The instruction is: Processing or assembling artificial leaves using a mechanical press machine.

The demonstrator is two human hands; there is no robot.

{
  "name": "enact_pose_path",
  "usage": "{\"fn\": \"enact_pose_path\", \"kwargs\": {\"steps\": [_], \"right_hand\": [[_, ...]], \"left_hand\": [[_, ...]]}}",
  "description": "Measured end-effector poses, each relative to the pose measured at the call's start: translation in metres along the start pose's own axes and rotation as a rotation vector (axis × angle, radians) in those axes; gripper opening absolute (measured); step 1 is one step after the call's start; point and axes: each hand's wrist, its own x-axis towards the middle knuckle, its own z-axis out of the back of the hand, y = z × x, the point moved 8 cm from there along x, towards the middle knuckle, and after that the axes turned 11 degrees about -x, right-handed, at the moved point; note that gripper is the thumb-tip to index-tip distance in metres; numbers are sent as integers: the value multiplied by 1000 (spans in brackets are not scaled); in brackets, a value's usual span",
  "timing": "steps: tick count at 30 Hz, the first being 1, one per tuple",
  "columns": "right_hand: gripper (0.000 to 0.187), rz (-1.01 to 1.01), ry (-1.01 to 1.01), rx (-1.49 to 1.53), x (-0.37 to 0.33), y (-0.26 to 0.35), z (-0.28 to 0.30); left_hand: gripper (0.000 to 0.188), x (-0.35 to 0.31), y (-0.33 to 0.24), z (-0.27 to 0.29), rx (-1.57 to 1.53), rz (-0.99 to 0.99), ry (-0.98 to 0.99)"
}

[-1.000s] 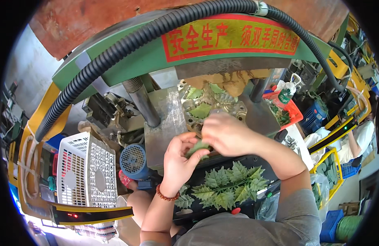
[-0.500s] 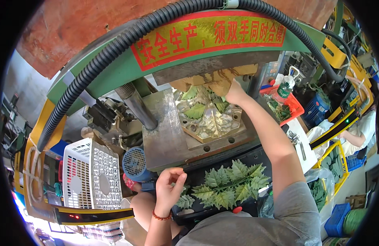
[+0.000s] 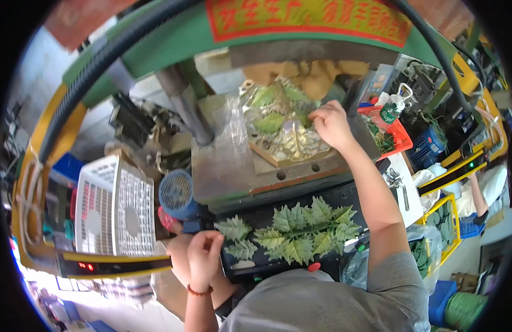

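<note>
head view: the right hand (image 3: 329, 123) pinches a green leaf (image 3: 307, 117) onto the metal mould (image 3: 286, 145) at upper centre, while the left hand (image 3: 203, 255), loosely curled and empty, hangs near the leaf pile (image 3: 300, 232) at lower centre, seemingly loading the mould, so careful seating comes next.

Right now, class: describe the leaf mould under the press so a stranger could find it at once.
Start at the big green press. On its steel bed lies the square mould, touched by the right hand. Unlike the flat loose leaves on the black tray in front, it is shiny silver and embossed.
</note>
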Motion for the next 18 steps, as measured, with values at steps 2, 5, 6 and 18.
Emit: {"fn": "enact_pose_path", "kwargs": {"steps": [2,5,6,18], "right_hand": [[15,3,14,18,0,-6,-2],[18,6,-91,-29,-3,4,33],[20,9,-173,-78,1,10,50],[6,335,664,510,-155,242,10]], "left_hand": [[15,1,-37,2,324,-147,-9],[23,-10,-4,9,542,-134,55],[25,-14,21,9,546,-35,102],[17,-25,78,-4,374,-233,172]]}}
